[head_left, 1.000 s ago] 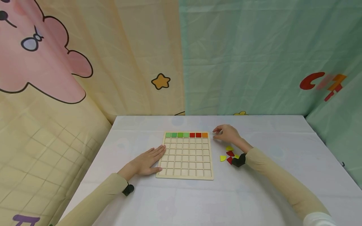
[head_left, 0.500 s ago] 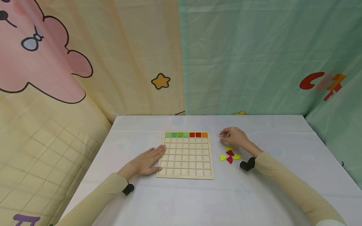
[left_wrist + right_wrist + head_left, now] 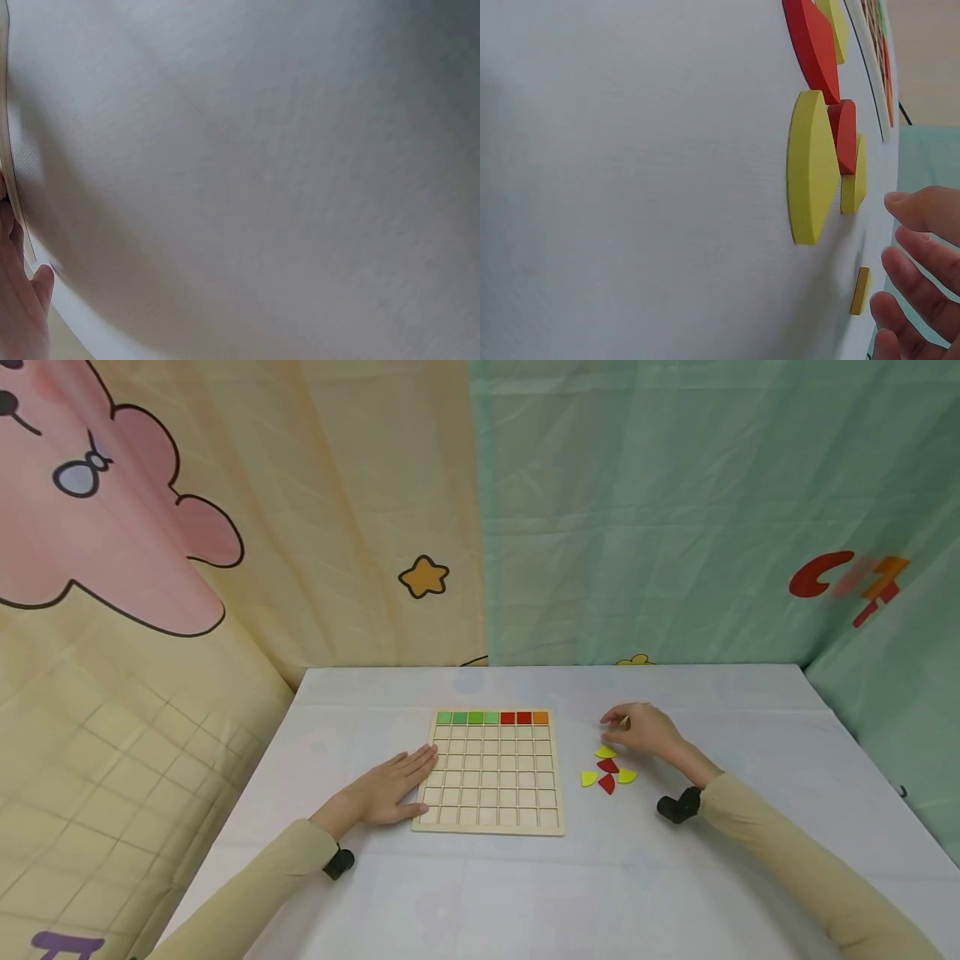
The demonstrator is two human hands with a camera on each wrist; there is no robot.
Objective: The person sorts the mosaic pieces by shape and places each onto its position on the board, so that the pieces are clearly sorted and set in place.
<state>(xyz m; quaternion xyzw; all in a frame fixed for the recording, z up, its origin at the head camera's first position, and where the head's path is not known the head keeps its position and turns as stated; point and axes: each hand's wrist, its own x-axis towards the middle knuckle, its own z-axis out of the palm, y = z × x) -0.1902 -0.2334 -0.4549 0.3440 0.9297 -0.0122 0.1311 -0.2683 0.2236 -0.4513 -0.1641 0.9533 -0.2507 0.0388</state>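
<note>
A square wooden grid board (image 3: 487,832) lies on the white table. Its far row holds several green tiles (image 3: 476,718), two red tiles (image 3: 516,718) and one orange tile (image 3: 540,718). My left hand (image 3: 386,787) rests flat with its fingertips on the board's left edge. To the right, my right hand (image 3: 641,729) hovers with fingers loosely bent and thumb apart, nothing between them. Below its fingers lies a small yellow-orange piece (image 3: 860,291). Nearer me are wedge-shaped yellow pieces (image 3: 627,776) and two red wedges (image 3: 607,783), clustered together.
White cloth covers the table (image 3: 480,902). Printed curtains (image 3: 645,527) stand behind the far edge and along both sides. A black wrist camera (image 3: 678,806) sits by the right cuff, another camera (image 3: 339,863) by the left.
My right hand has moved right, away from the board's far right corner, uncovering more of the wedges. The left hand and the board stay in place.
</note>
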